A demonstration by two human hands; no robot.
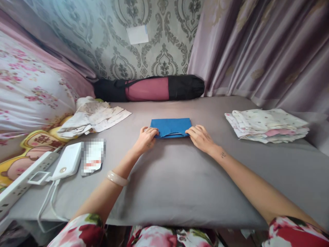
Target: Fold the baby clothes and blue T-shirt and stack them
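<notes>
A folded blue cloth (171,125) lies flat in the middle of the grey bed sheet (167,178). My left hand (147,138) pinches its near left corner, fingers curled over the edge. My right hand (199,137) grips the near right corner the same way. Both forearms reach forward from the bottom of the view; a pale bangle sits on my left wrist.
A stack of folded floral cloths (267,125) lies at the right. Crumpled pale garments (92,118) lie at the left, near a white power bank (68,161), a power strip (23,180) and a cable. A black and pink roll bag (149,88) rests against the wall.
</notes>
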